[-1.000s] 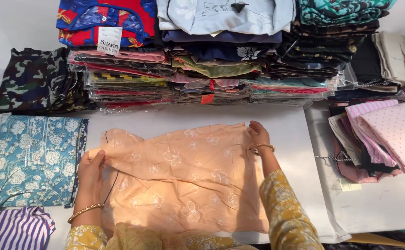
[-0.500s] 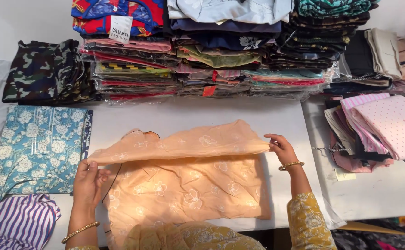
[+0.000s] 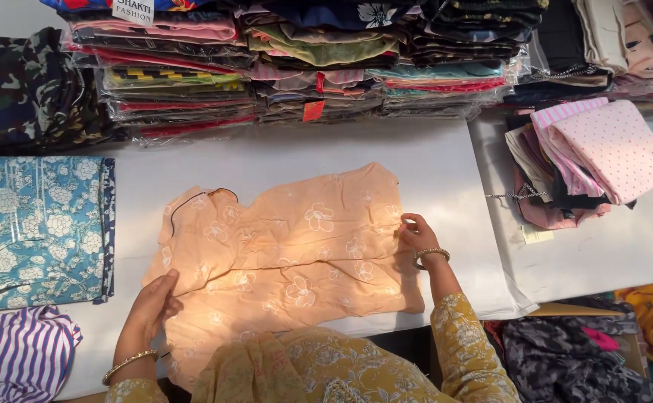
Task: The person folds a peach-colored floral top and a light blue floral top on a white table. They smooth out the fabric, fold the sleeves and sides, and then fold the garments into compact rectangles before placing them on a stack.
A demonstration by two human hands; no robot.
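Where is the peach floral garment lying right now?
In the head view, the peach garment lies spread on the white table, centre frame, between the left hand and right hand, right of the blue floral cloth.

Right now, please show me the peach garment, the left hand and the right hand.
peach garment (image 3: 304, 239), head view, middle of cloth.
left hand (image 3: 151, 302), head view, back of hand.
right hand (image 3: 416, 233), head view, knuckles.
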